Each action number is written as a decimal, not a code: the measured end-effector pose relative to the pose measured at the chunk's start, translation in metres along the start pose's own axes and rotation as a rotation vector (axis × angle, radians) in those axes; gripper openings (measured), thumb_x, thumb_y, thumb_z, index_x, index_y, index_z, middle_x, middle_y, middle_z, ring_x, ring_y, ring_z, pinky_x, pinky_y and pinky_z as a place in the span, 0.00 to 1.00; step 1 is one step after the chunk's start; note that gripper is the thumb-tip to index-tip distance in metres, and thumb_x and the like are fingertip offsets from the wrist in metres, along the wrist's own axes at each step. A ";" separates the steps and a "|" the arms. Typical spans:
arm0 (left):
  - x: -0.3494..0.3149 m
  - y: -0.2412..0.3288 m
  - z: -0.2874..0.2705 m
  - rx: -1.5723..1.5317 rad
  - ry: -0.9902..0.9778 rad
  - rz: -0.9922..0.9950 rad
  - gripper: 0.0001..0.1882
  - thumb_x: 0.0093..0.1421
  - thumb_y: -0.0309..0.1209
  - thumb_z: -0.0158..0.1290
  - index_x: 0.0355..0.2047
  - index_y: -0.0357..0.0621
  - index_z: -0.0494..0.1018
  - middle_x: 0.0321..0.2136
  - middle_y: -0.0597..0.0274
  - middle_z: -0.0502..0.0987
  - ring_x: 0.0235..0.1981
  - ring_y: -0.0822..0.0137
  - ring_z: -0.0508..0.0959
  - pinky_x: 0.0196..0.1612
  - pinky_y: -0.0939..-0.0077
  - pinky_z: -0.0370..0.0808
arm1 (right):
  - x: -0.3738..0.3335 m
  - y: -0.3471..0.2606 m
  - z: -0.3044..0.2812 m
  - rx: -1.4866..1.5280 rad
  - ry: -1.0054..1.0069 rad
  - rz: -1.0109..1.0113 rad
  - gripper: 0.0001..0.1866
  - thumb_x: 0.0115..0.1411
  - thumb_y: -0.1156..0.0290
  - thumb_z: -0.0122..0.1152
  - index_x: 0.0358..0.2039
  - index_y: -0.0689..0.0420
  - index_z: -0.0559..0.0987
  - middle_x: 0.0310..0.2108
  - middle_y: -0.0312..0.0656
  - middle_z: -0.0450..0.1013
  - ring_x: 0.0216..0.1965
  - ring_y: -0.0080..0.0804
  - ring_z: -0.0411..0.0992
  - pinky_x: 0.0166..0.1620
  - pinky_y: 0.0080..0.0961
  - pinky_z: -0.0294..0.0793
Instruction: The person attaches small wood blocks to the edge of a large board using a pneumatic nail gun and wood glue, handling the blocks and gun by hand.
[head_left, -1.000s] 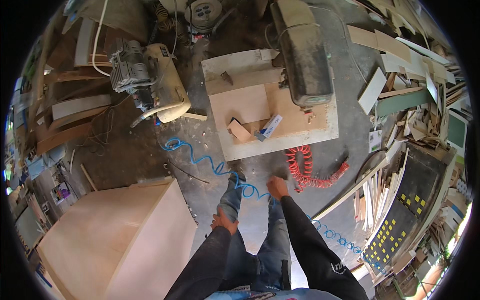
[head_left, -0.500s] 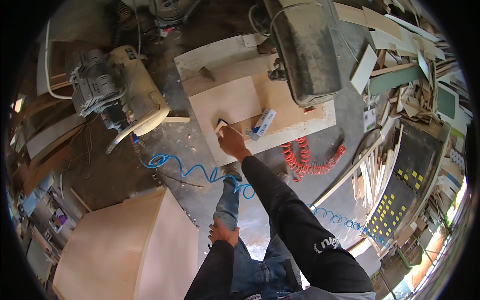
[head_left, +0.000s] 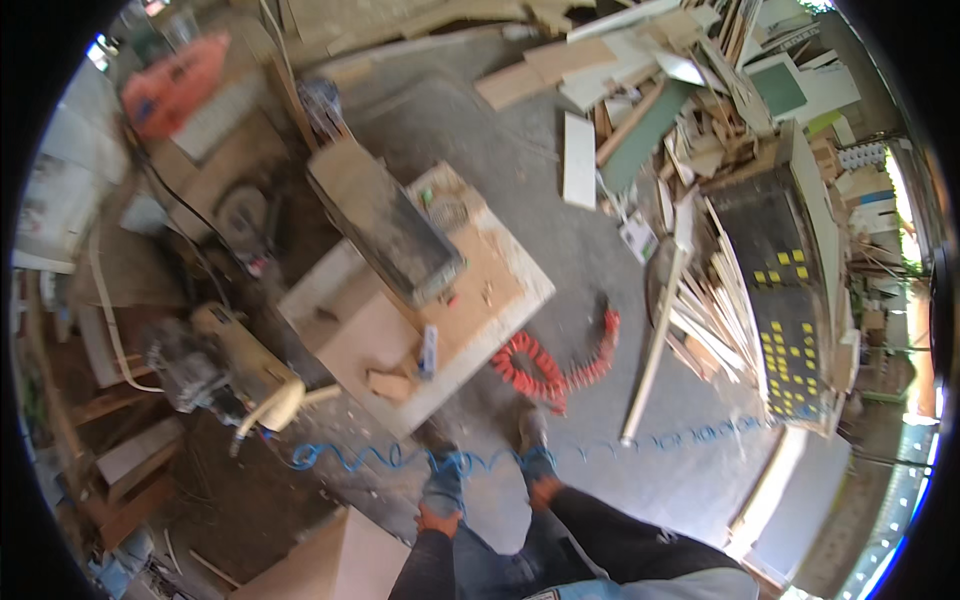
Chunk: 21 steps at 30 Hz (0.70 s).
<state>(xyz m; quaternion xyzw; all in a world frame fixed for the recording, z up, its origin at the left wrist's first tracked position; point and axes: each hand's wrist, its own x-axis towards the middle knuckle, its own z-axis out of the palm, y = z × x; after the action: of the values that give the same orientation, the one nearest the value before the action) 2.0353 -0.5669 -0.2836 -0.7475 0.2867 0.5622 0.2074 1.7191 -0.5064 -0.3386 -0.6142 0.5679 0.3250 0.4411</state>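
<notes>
My left hand (head_left: 437,518) rests on my left knee, its fingers spread over the jeans. At my right knee lies my right hand (head_left: 543,492), small and smeared, with its fingers mostly hidden. Neither hand shows a tool. Beyond my feet stands a low work surface of pale board (head_left: 455,385). Near its front corner lie a brown flat piece (head_left: 390,385), too blurred to name, and a small white and blue box (head_left: 428,350). A long, dusty dark casing (head_left: 385,220) stands across the surface's far part.
A coiled red air hose (head_left: 540,370) lies right of the work surface. A stretched blue coiled hose (head_left: 465,462) crosses the floor by my feet. At left is a compressor with a tan tank (head_left: 245,350); a large pale box (head_left: 330,560) stands near left. Wood offcuts (head_left: 690,130) are heaped far right.
My right hand has left the brown piece on the work surface and come back to my right knee. The left hand stays on its knee. The whole view has swung and looks farther right.
</notes>
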 end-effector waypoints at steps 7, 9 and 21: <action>0.014 -0.041 0.011 0.082 -0.291 0.218 0.71 0.47 0.75 0.54 0.74 0.43 0.33 0.70 0.29 0.46 0.72 0.38 0.51 0.72 0.55 0.50 | -0.063 0.061 -0.011 0.378 0.197 0.155 0.21 0.60 0.51 0.56 0.43 0.54 0.79 0.45 0.52 0.77 0.46 0.51 0.76 0.48 0.51 0.75; 0.022 -0.055 0.032 -0.021 -0.323 0.302 0.70 0.49 0.77 0.50 0.73 0.37 0.36 0.72 0.33 0.45 0.73 0.42 0.48 0.73 0.57 0.46 | -0.060 0.066 -0.030 0.450 0.249 0.083 0.21 0.60 0.51 0.56 0.43 0.54 0.79 0.46 0.52 0.77 0.46 0.51 0.76 0.48 0.51 0.75; -0.070 0.020 0.190 0.200 -0.131 0.470 0.55 0.58 0.74 0.41 0.71 0.42 0.55 0.70 0.42 0.56 0.72 0.47 0.54 0.73 0.55 0.48 | -0.082 0.132 -0.060 0.280 0.209 -0.296 0.22 0.61 0.51 0.56 0.45 0.55 0.79 0.47 0.51 0.76 0.47 0.51 0.76 0.50 0.49 0.74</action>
<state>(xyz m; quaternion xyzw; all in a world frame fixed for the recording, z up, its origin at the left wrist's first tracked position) 1.8707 -0.4477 -0.2701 -0.5983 0.4926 0.6109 0.1620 1.5713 -0.5225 -0.2640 -0.6541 0.5536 0.1094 0.5037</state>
